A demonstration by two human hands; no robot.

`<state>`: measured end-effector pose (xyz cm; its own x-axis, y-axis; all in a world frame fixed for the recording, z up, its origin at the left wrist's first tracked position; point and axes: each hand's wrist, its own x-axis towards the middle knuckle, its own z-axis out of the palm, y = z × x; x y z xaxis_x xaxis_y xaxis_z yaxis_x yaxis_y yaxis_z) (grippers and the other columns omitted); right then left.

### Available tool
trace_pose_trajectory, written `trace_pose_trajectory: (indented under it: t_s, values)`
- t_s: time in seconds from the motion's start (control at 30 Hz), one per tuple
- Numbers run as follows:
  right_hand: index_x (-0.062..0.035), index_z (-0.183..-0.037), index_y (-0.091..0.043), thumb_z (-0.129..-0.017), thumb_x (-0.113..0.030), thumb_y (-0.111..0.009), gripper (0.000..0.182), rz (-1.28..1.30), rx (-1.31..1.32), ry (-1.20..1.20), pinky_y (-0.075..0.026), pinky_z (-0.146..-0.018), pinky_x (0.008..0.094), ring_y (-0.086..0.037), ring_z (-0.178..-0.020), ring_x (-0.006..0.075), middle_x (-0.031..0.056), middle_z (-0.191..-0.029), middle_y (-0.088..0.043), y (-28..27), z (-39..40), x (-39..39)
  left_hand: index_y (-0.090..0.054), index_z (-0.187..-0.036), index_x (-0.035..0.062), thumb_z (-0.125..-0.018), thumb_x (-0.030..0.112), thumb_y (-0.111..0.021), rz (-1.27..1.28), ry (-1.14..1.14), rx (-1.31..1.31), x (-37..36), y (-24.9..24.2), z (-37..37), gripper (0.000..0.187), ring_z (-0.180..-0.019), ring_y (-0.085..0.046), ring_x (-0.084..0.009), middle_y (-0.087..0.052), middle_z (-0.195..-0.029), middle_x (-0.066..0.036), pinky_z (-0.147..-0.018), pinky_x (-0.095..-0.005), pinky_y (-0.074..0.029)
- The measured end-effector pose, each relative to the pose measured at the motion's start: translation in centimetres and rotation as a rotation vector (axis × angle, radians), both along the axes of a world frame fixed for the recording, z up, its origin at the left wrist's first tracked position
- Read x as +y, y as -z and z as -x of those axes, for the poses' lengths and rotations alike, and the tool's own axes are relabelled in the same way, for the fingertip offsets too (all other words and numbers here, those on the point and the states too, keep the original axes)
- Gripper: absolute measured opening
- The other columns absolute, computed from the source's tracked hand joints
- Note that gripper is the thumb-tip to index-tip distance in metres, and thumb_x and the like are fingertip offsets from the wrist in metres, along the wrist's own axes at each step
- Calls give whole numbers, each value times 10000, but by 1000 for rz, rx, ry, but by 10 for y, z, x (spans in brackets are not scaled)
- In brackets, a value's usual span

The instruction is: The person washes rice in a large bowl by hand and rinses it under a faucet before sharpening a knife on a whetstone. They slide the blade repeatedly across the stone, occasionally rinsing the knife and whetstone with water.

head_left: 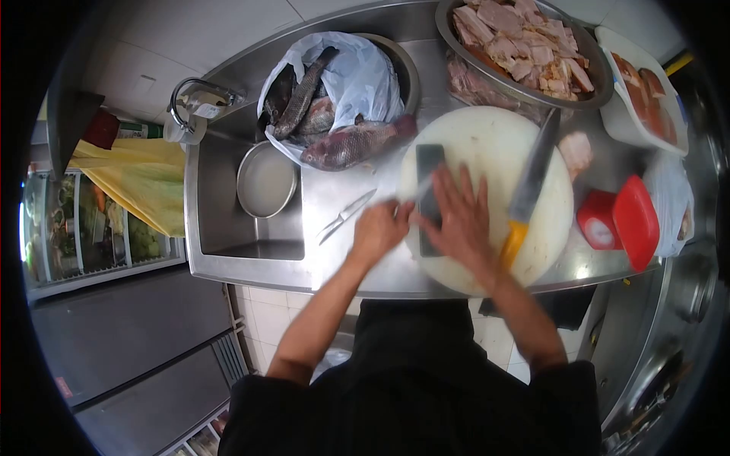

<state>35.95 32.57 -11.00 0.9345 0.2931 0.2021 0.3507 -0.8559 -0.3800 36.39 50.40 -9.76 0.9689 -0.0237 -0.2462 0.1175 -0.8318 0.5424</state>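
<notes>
On the round white cutting board [494, 133] lies a dark rectangular sharpening stone [430, 157]. My left hand [379, 232] is closed at the board's left edge around a small knife, its blurred blade [423, 187] lying over the stone. The handle is hidden in my fingers. My right hand [461, 216] lies flat with fingers spread, its fingertips at the blade and the stone. To its right rests a large knife [530, 190] with a yellow handle, blade pointing away from me. Another small knife [347, 215] lies on the steel counter left of my left hand.
Several fish [357, 144] fill a plastic bag [365, 80] in a metal bowl. Behind the board stands a bowl of cut meat [525, 45]. A white tub [677, 114] and red trays [636, 220] sit right. The sink [220, 239] holds a round pan [266, 181].
</notes>
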Motion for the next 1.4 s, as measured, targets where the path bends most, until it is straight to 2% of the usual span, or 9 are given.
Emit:
trace_pose_trajectory:
  t_s: [0.13, 0.3, 0.4, 0.5, 0.6, 0.83, 1.03, 1.3, 1.4]
  values:
    - [23, -1452, -416, -913, -580, -552, 820, -9, -52, 11, -140, -1167, 613, -288, -1442, 414, 168, -1522, -416, 9, -46, -11, -699, -809, 8, -939, 409, -603, -13, 2, -114, -13, -3, -50, 433, -762, -654, -467, -649, -731, -269, -679, -501, -521]
    - [14, -1458, -410, -902, -598, -557, 840, -24, 73, -48, -144, -1173, 604, -278, -1448, 404, 157, -1538, -393, -1, 26, -6, -693, -780, 17, -953, 401, -585, -49, 5, 17, 3, -5, 28, 435, -674, -635, -459, -624, -667, -264, -627, -511, -506]
    - [14, -1461, -407, -898, -601, -560, 848, -37, 73, -38, -143, -1177, 600, -273, -1452, 399, 152, -1548, -378, 1, 31, 0, -690, -781, 18, -947, 404, -596, -53, -26, 64, 5, -7, 33, 431, -668, -634, -455, -623, -655, -254, -624, -513, -504]
    - [12, -1467, -400, -902, -613, -546, 855, -12, -9, 5, -145, -1176, 601, -271, -1453, 397, 147, -1553, -371, 6, -23, -4, -686, -784, 10, -940, 403, -611, -74, -57, -47, -8, -3, -25, 430, -683, -642, -448, -635, -685, -253, -623, -469, -492]
    - [7, -1474, -394, -910, -623, -527, 856, 8, 18, 7, -151, -1177, 598, -267, -1455, 397, 145, -1552, -373, 5, -48, -9, -688, -794, 15, -948, 436, -596, -55, -42, -86, -11, -2, -49, 458, -715, -640, -464, -647, -709, -249, -639, -493, -499]
    - [-17, -1474, -414, -909, -625, -531, 839, -97, 130, -72, -139, -1159, 646, -272, -1461, 369, 130, -1540, -398, -4, 41, -2, -610, -693, -8, -955, 366, -625, -31, -57, 28, 8, -9, 60, 457, -581, -589, -454, -560, -579, -253, -548, -484, -454]
    - [-7, -1455, -433, -925, -633, -488, 822, -35, -35, 17, -141, -1181, 599, -272, -1455, 393, 134, -1536, -407, 15, -58, -9, -649, -746, -30, -956, 376, -593, -53, -6, -188, -16, 6, -52, 461, -729, -633, -484, -625, -723, -295, -626, -509, -491]
    - [-14, -1458, -427, -919, -640, -493, 829, -80, 115, -73, -156, -1169, 616, -272, -1454, 396, 133, -1554, -376, -1, 37, -5, -627, -700, -15, -951, 368, -634, -32, -24, 37, 9, -6, 56, 458, -592, -591, -457, -553, -589, -259, -555, -470, -459]
    - [-18, -1472, -411, -919, -641, -493, 838, -53, 52, -44, -154, -1172, 613, -265, -1459, 388, 126, -1559, -370, 8, 7, -10, -649, -705, -26, -953, 378, -611, -65, 20, -87, 6, 7, 11, 476, -630, -607, -461, -583, -636, -279, -586, -485, -468]
